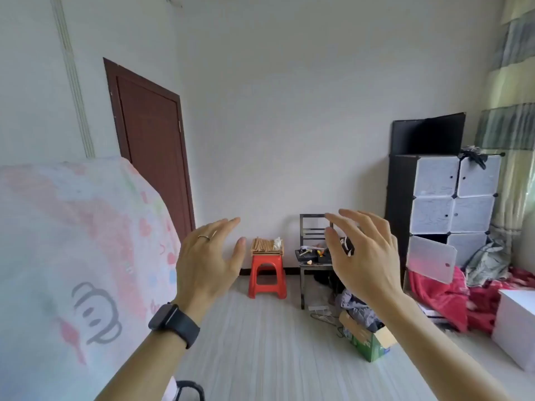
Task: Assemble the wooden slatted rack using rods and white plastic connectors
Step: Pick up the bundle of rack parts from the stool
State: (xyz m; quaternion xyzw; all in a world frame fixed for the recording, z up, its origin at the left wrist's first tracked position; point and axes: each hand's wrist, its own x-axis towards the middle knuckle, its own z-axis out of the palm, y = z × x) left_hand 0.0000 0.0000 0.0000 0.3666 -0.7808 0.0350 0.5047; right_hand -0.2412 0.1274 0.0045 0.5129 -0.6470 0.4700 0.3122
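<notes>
Across the room, a stack of wooden slats and rods lies on a red plastic stool by the far wall, with white plastic connectors piled on its right end. My left hand is raised in the air in front of me, fingers straight and spread, holding nothing. My right hand is raised beside it, fingers relaxed, empty too. Both hands are far from the stool, with the stool seen between them.
A dark chair with tools on its seat stands right of the stool. A cardboard box of clothes sits on the floor. A cube wardrobe and red bedding fill the right. A patterned quilt bulks at my left; a brown door behind.
</notes>
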